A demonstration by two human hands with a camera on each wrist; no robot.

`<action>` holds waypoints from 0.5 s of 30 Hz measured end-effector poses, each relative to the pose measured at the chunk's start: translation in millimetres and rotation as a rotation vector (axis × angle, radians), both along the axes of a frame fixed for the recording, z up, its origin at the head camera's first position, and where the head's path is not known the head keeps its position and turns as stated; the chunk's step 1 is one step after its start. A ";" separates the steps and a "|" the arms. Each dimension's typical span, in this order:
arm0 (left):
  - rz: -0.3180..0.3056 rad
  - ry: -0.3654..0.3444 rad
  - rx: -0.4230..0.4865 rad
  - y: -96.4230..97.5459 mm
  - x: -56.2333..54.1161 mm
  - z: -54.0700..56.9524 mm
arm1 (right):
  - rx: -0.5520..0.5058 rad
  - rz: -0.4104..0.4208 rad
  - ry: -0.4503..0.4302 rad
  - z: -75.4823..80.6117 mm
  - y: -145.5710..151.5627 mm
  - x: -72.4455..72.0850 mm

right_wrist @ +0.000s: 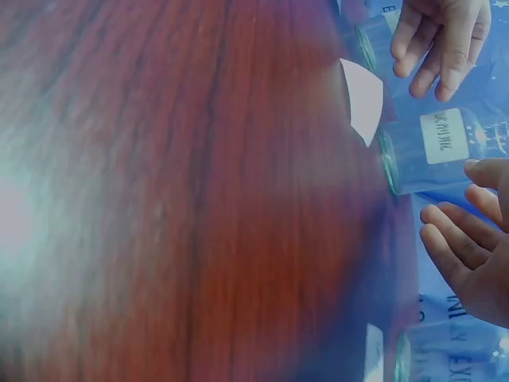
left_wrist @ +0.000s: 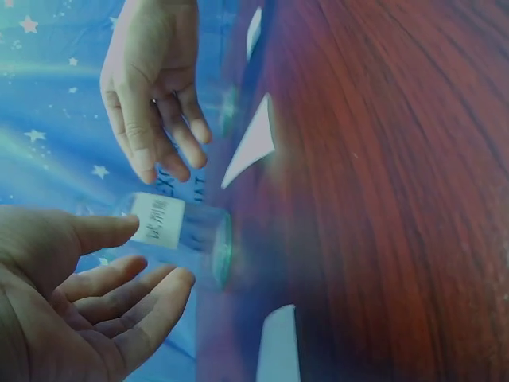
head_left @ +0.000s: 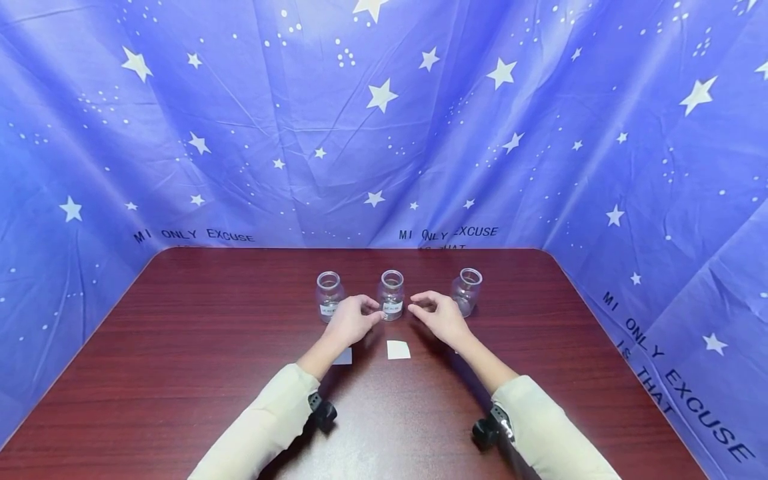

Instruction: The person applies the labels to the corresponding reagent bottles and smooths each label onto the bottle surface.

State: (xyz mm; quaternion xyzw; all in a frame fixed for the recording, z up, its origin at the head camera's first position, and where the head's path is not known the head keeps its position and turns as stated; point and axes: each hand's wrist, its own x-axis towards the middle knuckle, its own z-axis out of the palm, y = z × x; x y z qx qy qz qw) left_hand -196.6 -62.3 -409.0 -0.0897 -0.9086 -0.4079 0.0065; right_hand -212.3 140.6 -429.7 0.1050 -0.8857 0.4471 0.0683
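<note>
Three clear glass jars stand upright in a row. My left hand (head_left: pixel 355 316) is just left of the middle jar (head_left: pixel 392 283), its thumb and fingers spread apart and relaxed, fingertips close to the glass. On the other side is my right hand (head_left: pixel 441 317), loosely curved and holding nothing; the right wrist view shows its fingers (right_wrist: pixel 445 239) near the jar. A white label (left_wrist: pixel 157 221) with handwritten characters faces front on that jar. The left jar (head_left: pixel 328 283), also labelled, is partly behind my left hand. My right hand partly covers the right jar (head_left: pixel 471 283).
A white paper square (head_left: pixel 399 350) lies in front of the middle jar. Another paper piece (head_left: pixel 343 357) shows beside my left wrist, and a third paper piece (right_wrist: pixel 374 354) is near the right jar. The dark red wooden table (head_left: pixel 180 347) is bordered by a blue star-printed curtain (head_left: pixel 300 120).
</note>
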 end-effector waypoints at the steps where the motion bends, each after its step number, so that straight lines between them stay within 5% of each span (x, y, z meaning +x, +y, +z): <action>1: -0.012 0.000 0.003 1.0 1.7 1.9 | 0.007 0.000 -0.002 1.2 2.4 1.0; 15: -0.203 -0.026 0.061 36.8 10.9 -1.0 | 0.154 0.022 -0.005 9.0 41.0 14.4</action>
